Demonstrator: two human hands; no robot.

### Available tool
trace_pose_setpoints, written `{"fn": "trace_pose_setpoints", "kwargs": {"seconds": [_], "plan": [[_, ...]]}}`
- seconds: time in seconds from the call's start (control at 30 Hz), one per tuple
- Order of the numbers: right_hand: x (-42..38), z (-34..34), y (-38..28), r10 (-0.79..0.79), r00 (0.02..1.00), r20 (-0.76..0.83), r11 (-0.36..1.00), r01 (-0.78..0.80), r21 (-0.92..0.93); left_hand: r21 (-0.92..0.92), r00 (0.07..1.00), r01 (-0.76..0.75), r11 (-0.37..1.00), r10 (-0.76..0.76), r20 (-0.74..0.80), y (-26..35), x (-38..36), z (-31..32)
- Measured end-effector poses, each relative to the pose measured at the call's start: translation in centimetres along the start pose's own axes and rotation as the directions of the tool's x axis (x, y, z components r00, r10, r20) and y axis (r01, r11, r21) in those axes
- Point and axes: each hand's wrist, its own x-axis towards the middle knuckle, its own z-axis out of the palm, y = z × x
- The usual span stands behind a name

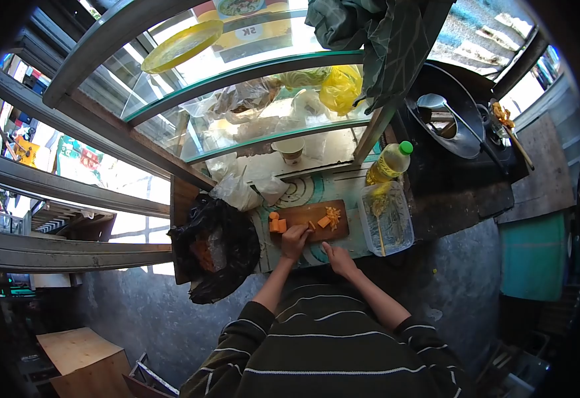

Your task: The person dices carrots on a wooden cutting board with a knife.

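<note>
A brown wooden cutting board (pixel 340 211) lies on the counter in front of me. Orange chunks (pixel 277 225) rest at its left end, and small cut orange pieces (pixel 332 217) are heaped toward the right. My left hand (pixel 295 240) is over the board's front edge, its fingers drawn together beside a thin orange piece (pixel 312 225); what they hold is too small to make out. My right hand (pixel 338 259) is just in front of the board, fingers curled, and anything in it is hidden.
Right of the board are a clear plastic container (pixel 396 225) and a green-capped bottle (pixel 391 164). A black plastic bag (pixel 243 242) sits at the left. Behind stands a glass case (pixel 250 149); a wok (pixel 462 86) is at the back right.
</note>
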Motion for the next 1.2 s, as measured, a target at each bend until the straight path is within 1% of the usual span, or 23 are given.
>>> {"fn": "trace_pose_setpoints", "kwargs": {"seconds": [0.13,0.23,0.3,0.33,0.4,0.43,0.47,0.5,0.53,0.6,0.63,0.67,0.7,0.73,0.8,0.9,1.03,1.13,1.2], "plan": [[1.1,0.0,-0.1,-0.017,1.000,0.013,1.000,0.017,-0.019,-0.024,1.000,0.004,1.000,-0.004,0.001,-0.1,0.1,0.1],[2.0,0.2,-0.2,-0.032,0.999,0.033,0.999,0.030,0.037,-0.022,1.000,-0.002,1.000,0.002,-0.023,0.1,0.2,0.2],[1.9,0.5,0.2,0.003,0.999,0.042,0.998,-0.006,0.066,-0.015,1.000,-0.001,1.000,0.000,-0.027,0.3,0.1,0.0],[1.8,0.7,0.7,0.003,0.999,0.037,0.998,-0.006,0.066,-0.005,1.000,0.015,1.000,-0.015,-0.018,0.4,0.1,0.0],[1.2,1.1,1.5,-0.052,0.996,-0.067,0.999,0.052,-0.012,0.010,0.999,0.030,1.000,-0.030,-0.014,0.5,0.1,-0.1],[0.8,1.0,2.0,-0.056,0.996,-0.066,0.998,0.056,-0.012,0.023,0.998,0.059,0.998,-0.059,0.003,0.6,0.0,-0.1],[0.3,0.6,2.7,0.135,0.987,0.092,0.968,-0.151,0.198,0.034,0.996,0.089,0.995,-0.090,0.020,0.7,-0.1,-0.2],[-0.2,0.1,2.6,0.283,0.917,0.280,0.855,-0.373,0.360,0.035,0.996,0.088,0.996,-0.088,0.019,0.7,-0.1,-0.2],[-0.5,-0.2,2.3,0.282,0.918,0.278,0.855,-0.372,0.361,0.027,0.996,0.087,0.996,-0.088,0.024,0.7,-0.1,-0.3],[-0.9,-0.5,1.8,0.322,0.880,0.348,0.763,-0.459,0.455,0.018,0.996,0.081,0.997,-0.082,0.029,0.9,-0.1,-0.3],[-0.6,0.0,2.2,0.319,0.882,0.346,0.764,-0.455,0.457,0.026,0.995,0.092,0.995,-0.092,0.021,1.0,-0.2,-0.2],[-0.3,0.7,2.6,0.200,0.965,0.170,0.889,-0.251,0.383,0.036,0.994,0.104,0.994,-0.104,0.013,1.0,-0.2,-0.2],[-0.3,1.0,2.4,0.048,0.999,0.005,0.963,-0.047,0.264,0.037,0.995,0.102,0.994,-0.103,0.015,0.7,-0.4,-0.1],[-0.4,1.1,2.3,0.050,0.999,0.006,0.962,-0.050,0.267,0.033,0.996,0.091,0.995,-0.091,0.000,0.5,-0.6,0.0],[-0.5,0.9,1.9,-0.041,0.997,-0.066,0.996,0.046,0.075,0.026,0.997,0.078,0.997,-0.077,-0.013,0.2,-0.9,0.2],[-1.2,0.5,0.9,-0.025,0.998,-0.057,0.996,0.030,0.084,0.058,0.998,0.058,0.997,-0.059,0.019,0.0,-1.1,0.0],[-1.8,0.0,-0.1,-0.011,0.997,-0.072,0.998,0.015,0.064,0.039,0.998,0.066,0.997,-0.066,-0.013,0.2,-1.3,0.3],[-1.9,-0.1,-0.2,0.009,0.996,-0.090,1.000,-0.008,0.017,0.041,0.997,0.072,0.997,-0.071,-0.028,0.7,-1.1,0.2],[-1.7,0.1,0.0,-0.017,0.995,-0.099,0.999,0.014,-0.034,0.039,0.996,0.078,0.996,-0.077,-0.035,0.9,-1.1,0.2]]}}
